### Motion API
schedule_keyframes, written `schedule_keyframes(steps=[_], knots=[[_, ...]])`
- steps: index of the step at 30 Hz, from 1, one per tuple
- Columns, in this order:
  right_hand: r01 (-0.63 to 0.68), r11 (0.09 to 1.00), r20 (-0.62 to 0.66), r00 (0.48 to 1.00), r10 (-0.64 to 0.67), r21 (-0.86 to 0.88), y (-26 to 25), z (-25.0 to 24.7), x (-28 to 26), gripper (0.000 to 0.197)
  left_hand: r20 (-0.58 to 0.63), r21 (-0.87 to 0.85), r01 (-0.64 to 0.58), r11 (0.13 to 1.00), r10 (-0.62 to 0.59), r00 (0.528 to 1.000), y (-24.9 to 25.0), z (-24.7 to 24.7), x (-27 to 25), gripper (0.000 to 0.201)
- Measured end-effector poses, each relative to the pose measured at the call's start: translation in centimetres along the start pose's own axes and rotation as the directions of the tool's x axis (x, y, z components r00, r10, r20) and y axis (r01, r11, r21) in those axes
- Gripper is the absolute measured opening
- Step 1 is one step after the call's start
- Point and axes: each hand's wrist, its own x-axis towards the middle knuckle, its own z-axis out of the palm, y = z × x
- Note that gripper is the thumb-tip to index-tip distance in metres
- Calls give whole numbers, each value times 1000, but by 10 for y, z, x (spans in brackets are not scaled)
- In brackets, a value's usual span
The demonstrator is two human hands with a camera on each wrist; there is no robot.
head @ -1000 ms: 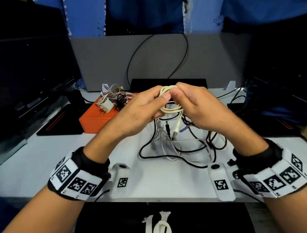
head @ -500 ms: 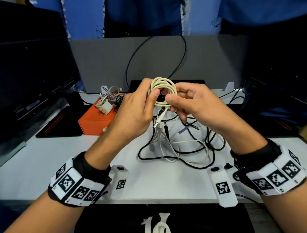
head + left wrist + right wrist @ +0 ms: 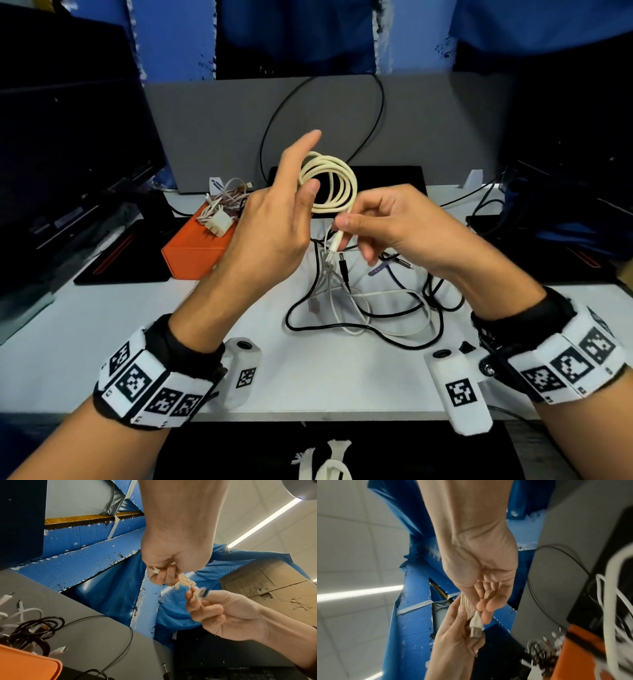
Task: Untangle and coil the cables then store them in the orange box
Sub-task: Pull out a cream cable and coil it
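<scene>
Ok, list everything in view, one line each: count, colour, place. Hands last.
cream coiled cable: one, cream, held up between both hands above the table.
orange rectangular box: one, orange, left rear of white table, cables piled on it.
loose tangle of cables: several, black and white, table centre.
white table: one, white.
grey partition panel: one, grey, behind table.
dark monitor: one, black, far left.
left hand: thumb pinches the coil.
right hand: pinches the cable's end near its plug.
</scene>
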Motion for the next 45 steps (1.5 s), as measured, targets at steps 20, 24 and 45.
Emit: schedule_keyframes(steps=[20,24,45], knots=[[-126,732,131,990,51,669,-2,10,0,28,180,-523,39,852,66,981,8,-1,2,34],[-145,676,208,978,-13,723,-11,18,-5,55,52,-338,-29,941,50,997,2,2,3,28],[39,847,-13,999,-39,529,5,15,4,36,154,-704,154,694,-63,986,1,-1,12,32]])
